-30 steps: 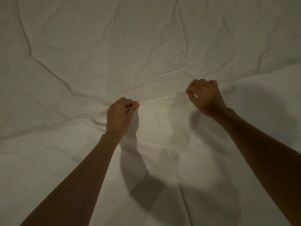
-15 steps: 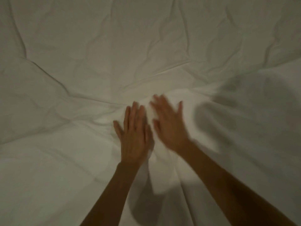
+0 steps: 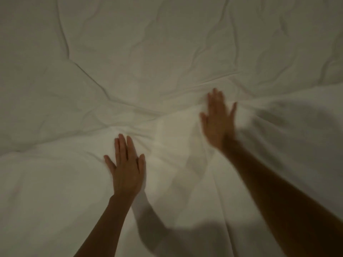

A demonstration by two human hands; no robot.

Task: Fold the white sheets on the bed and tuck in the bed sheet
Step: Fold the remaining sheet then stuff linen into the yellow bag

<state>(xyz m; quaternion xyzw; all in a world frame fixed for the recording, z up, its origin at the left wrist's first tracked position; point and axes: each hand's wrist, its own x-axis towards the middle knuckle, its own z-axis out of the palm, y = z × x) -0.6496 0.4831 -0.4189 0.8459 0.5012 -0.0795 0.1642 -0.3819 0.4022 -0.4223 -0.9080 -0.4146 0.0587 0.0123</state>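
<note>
- Overall, the white sheet (image 3: 167,52) filled the whole head view, spread across the bed in dim light, with no edge of the bed visible.
- Its far part was heavily creased, with long wrinkles running toward a gathered ridge of cloth between the 2 hands.
- Its near part lay smoother and brighter, and looked like an upper layer whose edge ran along that ridge; whether it was a separate sheet could not be told.
- Both bare forearms reached in from the bottom edge, and each cast a dark shadow onto the cloth beside it.
- The right hand (image 3: 218,123) lay palm down on the sheet at centre right, fingers straight and slightly spread, gripping nothing; its outline was blurred.
- The left hand (image 3: 128,169) lay palm down on the sheet at lower centre, fingers straight and close together, thumb out to the side, gripping nothing.
- The 2 hands were well apart, the right one farther from the camera than the left.
</note>
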